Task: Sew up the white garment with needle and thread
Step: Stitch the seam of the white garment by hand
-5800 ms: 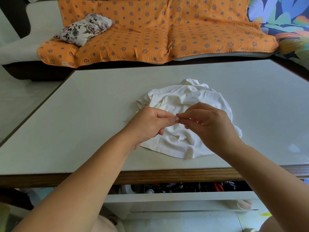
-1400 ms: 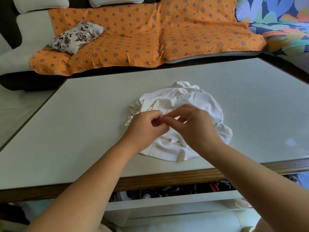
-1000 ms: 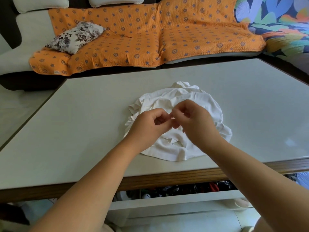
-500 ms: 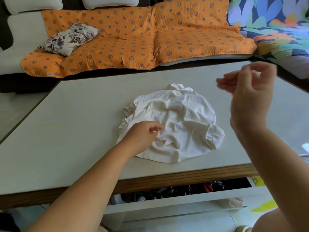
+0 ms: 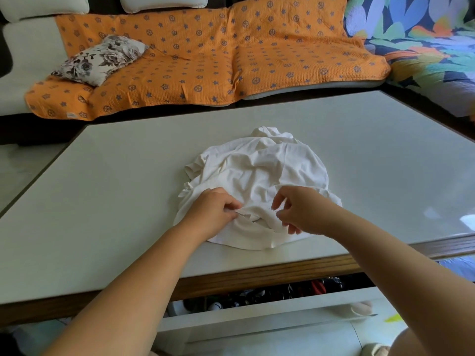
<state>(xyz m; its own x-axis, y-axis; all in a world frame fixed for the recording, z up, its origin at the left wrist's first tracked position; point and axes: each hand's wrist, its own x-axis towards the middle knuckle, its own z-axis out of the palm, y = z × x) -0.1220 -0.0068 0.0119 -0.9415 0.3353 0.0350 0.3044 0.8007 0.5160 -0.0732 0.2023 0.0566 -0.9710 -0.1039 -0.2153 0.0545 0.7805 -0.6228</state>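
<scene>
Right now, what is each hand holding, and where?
Left hand pinches a fold of the white garment near its front edge. Right hand pinches something thin between its fingertips, likely the needle.

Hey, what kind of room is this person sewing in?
Most likely a home living room: a sofa draped with an orange patterned throw and a floral cushion sits behind the pale table where the white garment lies.
</scene>
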